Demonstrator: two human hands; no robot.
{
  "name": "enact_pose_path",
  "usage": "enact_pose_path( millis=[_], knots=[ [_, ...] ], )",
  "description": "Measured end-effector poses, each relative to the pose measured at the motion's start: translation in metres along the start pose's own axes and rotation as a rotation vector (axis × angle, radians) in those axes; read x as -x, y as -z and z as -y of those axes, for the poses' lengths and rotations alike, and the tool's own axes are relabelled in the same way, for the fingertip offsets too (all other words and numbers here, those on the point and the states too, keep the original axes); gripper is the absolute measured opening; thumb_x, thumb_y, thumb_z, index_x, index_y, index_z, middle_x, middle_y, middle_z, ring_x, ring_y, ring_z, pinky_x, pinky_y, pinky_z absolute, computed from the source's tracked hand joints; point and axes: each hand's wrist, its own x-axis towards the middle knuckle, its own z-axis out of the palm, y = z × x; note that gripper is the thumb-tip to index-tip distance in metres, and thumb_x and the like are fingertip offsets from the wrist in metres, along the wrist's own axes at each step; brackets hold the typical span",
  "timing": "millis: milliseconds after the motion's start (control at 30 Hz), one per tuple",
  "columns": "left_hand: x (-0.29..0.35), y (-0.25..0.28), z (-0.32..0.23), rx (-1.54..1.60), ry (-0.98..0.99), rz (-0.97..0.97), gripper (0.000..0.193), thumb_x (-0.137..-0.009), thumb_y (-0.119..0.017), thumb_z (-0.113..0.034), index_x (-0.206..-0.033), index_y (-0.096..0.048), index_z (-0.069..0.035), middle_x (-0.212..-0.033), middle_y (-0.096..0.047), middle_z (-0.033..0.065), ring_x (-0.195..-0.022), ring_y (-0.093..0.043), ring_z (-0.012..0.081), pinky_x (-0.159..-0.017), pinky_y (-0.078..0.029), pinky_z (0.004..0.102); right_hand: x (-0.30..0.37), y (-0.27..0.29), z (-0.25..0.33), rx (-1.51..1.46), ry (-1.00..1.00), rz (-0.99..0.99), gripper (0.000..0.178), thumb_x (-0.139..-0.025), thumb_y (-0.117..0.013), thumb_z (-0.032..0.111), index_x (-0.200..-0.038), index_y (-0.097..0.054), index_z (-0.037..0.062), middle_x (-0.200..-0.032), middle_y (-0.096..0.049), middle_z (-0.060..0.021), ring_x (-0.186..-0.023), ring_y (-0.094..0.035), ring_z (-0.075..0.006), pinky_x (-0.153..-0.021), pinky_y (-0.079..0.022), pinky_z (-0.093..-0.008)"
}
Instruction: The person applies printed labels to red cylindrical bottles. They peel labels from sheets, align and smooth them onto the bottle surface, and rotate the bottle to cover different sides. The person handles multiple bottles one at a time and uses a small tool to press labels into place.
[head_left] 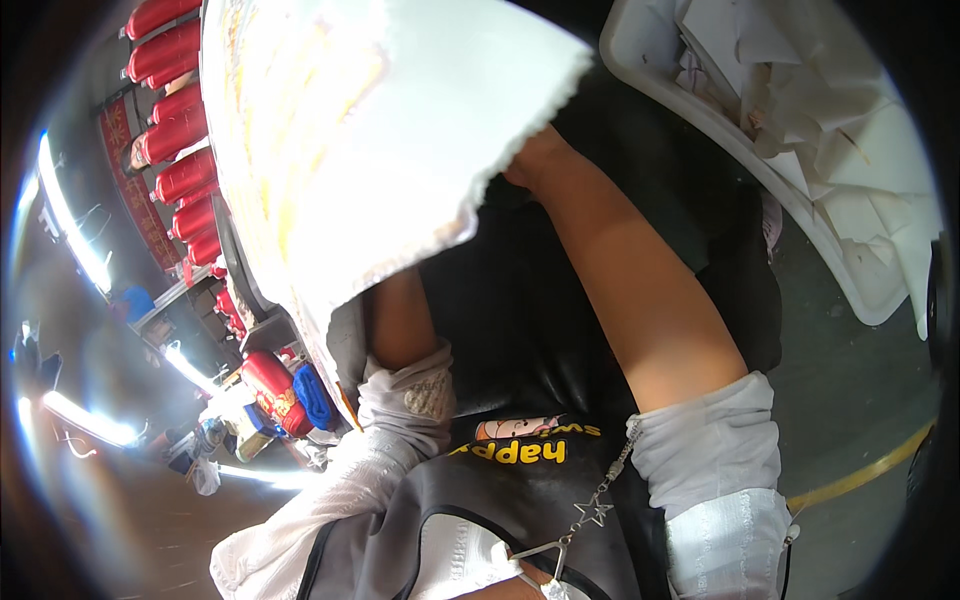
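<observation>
Head view: white fabric sheet (400, 130) held up ahead of both forearms, draped over right hand (530, 165) and left hand (385, 300), so grip of either impossible to tell. Could slide off or snag its frayed edge if held loosely. Fingers hidden; white bin (850, 280) beyond right forearm cut off.

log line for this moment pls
white fabric sheet raised | both hands hidden behind it | right forearm reaching under | white bin of cut pieces at right

Grey floor (850, 420) with yellow line (860, 478), red spools (175, 120) on racks, bright tube lights (70, 215).
</observation>
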Motion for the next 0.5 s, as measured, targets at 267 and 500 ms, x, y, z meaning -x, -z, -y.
enact_pose_path(
  millis=[267, 500],
  knots=[
    [0.001, 0.002, 0.011, -0.279, 0.062, 0.200, 0.055, -0.097, -0.066, -0.029, -0.138, -0.050, 0.005, -0.127, -0.061, 0.0146, -0.113, -0.058, 0.0205, -0.099, -0.044, 0.0321, 0.002, 0.006, -0.008, 0.039, 0.111, -0.097, 0.026, -0.093, -0.058, 0.018, -0.107, -0.063, -0.0038, -0.089, -0.069, -0.0180, -0.069, -0.070, -0.0259, -0.063, -0.057, -0.0351],
    [-0.005, -0.006, 0.014, -0.529, -0.138, 0.264, 0.054, -0.097, -0.065, -0.028, -0.141, -0.049, 0.000, -0.125, -0.062, 0.0152, -0.112, -0.060, 0.0220, -0.099, -0.045, 0.0336, -0.004, 0.006, -0.014, 0.196, 0.223, -0.084, 0.022, -0.088, -0.062, 0.015, -0.098, -0.065, -0.0046, -0.089, -0.070, -0.0243, -0.075, -0.072, -0.0307, -0.068, -0.058, -0.0393]
  ],
)
